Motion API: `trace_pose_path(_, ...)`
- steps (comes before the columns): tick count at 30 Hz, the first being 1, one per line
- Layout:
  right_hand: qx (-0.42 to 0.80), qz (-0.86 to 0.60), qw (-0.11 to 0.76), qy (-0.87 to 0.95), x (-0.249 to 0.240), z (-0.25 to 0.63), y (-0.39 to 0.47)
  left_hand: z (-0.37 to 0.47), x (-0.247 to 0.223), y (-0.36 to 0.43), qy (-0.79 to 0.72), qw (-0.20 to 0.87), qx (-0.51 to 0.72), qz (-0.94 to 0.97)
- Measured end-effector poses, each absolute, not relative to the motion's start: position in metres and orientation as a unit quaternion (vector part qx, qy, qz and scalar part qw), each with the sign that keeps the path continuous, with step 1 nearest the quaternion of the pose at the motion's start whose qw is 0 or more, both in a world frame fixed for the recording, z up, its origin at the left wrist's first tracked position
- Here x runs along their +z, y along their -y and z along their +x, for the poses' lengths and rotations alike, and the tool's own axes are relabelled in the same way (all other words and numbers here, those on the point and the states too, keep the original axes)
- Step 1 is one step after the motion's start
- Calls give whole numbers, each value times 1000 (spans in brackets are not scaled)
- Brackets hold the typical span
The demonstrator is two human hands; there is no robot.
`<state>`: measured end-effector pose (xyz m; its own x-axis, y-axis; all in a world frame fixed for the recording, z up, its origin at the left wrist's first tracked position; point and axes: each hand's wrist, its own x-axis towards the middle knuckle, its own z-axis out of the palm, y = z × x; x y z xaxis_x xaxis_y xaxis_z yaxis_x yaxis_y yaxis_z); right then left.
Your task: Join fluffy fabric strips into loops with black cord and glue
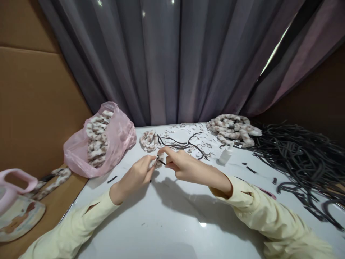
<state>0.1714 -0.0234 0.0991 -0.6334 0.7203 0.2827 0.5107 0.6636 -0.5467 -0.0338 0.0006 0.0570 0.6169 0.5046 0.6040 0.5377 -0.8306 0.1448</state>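
Observation:
Near the middle of the white table (172,216), my left hand (138,175) is closed on a small fluffy white-and-brown piece (159,160). Close beside it on the right, my right hand (181,162) has its fingers bent together around a short black strip (162,162), which meets the fluffy piece. A fluffy ring (149,140) lies just behind my hands. Several long black strips (175,144) lie beyond my right hand, over small white scraps. A white bottle (225,154) stands to the right.
A pink plastic bag (121,135) of fluffy pieces stands at the left, near a pink-handled cup (20,212). Fluffy tubes (231,127) lie at the back right beside a large heap of black strips (296,154). A grey curtain (161,64) hangs behind the table.

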Motion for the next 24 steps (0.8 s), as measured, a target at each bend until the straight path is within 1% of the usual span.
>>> trace_pose_path(4,209,-318,217,899,109,174,25,-31,62,9,252,-29,-257,-933)
trace_pose_path(7,213,-303,246,895,108,174,18,-31,67,15,192,-73,-220,-954)
trace_pose_path(9,239,-294,263,887,104,173,12,-32,69,17,167,-85,-223,-957)
trace_pose_path(12,306,-285,257,871,100,174,5,-33,69,17,139,-82,-251,-955)
trace_pose_path(15,384,-281,230,849,100,177,1,-32,67,14,95,-62,-283,-952)
trace_pose_path(17,411,-278,212,842,101,179,-2,-30,66,14,69,-48,-301,-950)
trace_pose_path(21,398,-275,201,852,104,180,-2,-29,68,15,54,-23,-331,-942)
trace_pose_path(24,382,-275,195,860,106,179,2,-31,68,17,87,0,-328,-941)
